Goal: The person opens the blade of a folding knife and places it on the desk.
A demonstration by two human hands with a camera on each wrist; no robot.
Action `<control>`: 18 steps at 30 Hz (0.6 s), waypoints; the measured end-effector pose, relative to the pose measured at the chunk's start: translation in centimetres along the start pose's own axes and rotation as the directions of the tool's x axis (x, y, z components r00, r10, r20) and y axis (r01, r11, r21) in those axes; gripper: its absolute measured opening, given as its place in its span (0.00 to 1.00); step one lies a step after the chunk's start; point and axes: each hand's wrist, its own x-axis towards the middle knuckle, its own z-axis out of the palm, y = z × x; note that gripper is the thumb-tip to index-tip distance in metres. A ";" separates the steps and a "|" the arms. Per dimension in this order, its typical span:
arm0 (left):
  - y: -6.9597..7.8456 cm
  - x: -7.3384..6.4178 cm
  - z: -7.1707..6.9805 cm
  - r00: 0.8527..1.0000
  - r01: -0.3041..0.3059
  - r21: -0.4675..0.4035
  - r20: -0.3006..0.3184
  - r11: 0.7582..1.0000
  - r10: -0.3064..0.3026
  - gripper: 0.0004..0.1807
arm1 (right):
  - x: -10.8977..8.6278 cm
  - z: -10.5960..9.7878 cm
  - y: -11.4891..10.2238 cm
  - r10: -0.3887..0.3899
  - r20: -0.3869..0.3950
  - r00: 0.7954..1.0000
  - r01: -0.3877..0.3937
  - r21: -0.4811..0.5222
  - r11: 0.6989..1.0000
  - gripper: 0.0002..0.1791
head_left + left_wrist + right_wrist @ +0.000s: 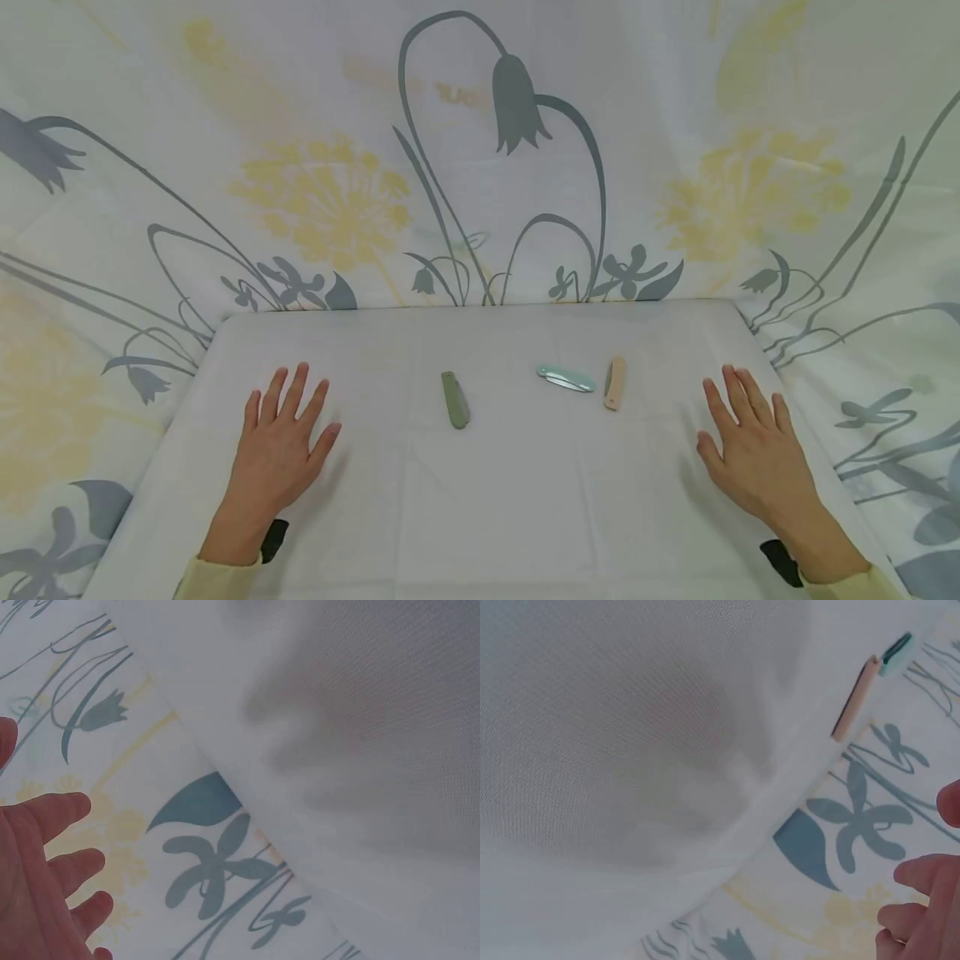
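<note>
Three small folding knives lie on the white table in the head view. The green folding knife (455, 401) is left of the others, nearest to my left hand (273, 458). A mint folding knife (566, 378) shows a silvery blade along its handle. Right beside it lies a beige folding knife (615, 383), the one nearest to my right hand (761, 458). Both hands hold nothing, with fingers spread and shadows falling on the cloth. In the right wrist view the beige knife (855, 699) and mint knife (896, 654) appear near the table's far edge.
A white cloth covers the table (495, 517). Behind it and at both sides hangs a curtain (645, 75) printed with grey bellflowers and yellow blossoms. A black strap (274, 540) sits at the left wrist, another black strap (780, 562) at the right.
</note>
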 end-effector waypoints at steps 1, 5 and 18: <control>0.0 0.0 0.1 1.000 -0.002 -0.004 -0.004 1.000 0.002 0.34 | 0.0 0.0 0.0 0.000 -0.003 1.000 0.000 0.007 1.000 0.39; 0.1 0.1 0.4 0.999 -0.013 -0.032 -0.035 0.999 0.011 0.30 | -0.2 0.3 -0.4 0.011 -0.020 1.000 -0.009 0.066 0.998 0.36; 2.7 1.3 2.0 0.997 -0.009 -0.131 -0.071 0.991 0.000 0.16 | 0.8 1.0 -3.9 0.198 0.078 0.977 -0.213 0.383 0.899 0.21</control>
